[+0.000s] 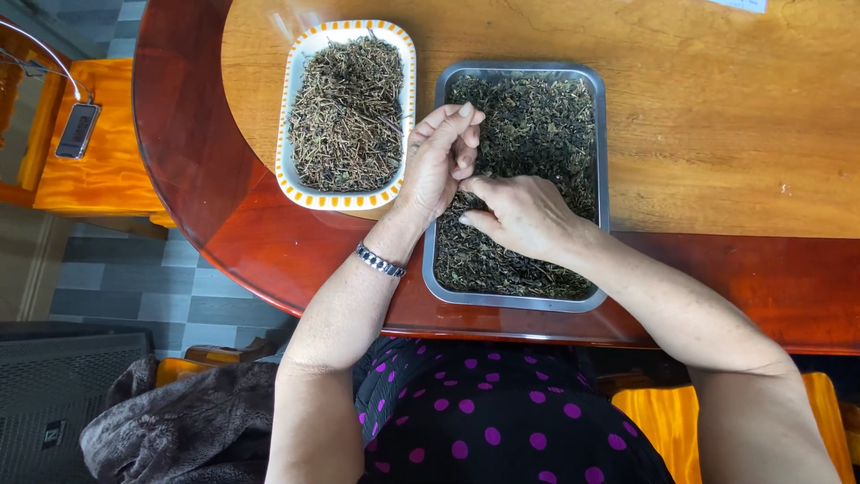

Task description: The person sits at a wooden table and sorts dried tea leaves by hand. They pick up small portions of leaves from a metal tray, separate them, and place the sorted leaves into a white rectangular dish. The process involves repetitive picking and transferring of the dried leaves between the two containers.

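The left hand [441,161] hangs over the left edge of a metal tray [518,302] that lies on a wooden table [717,116], its fingers curled loosely with the tips gathered near the thumb; whether anything is pinched between them is too small to tell. A metal bracelet [380,261] sits around the left wrist. The right hand [520,215] rests palm down on the dried dark leaves [537,116] that fill the tray, its fingers bent and drawn together, the thumb tip pointing left toward the left hand; what it grips, if anything, is hidden under the hand. The two hands are just beside each other, almost touching over the middle of the tray. Just to the left of the tray stands a white dish [292,99] with an orange dotted rim, heaped with thin brownish dried stems [348,112]; dish and tray lie close together, the left hand between them. The table has a light wooden centre and a glossy reddish rounded border. Below the table edge shows a dark garment with purple dots [484,421], and to its left a brown cloth [179,421]. An orange wooden chair [98,143] stands on the tiled floor at the far left
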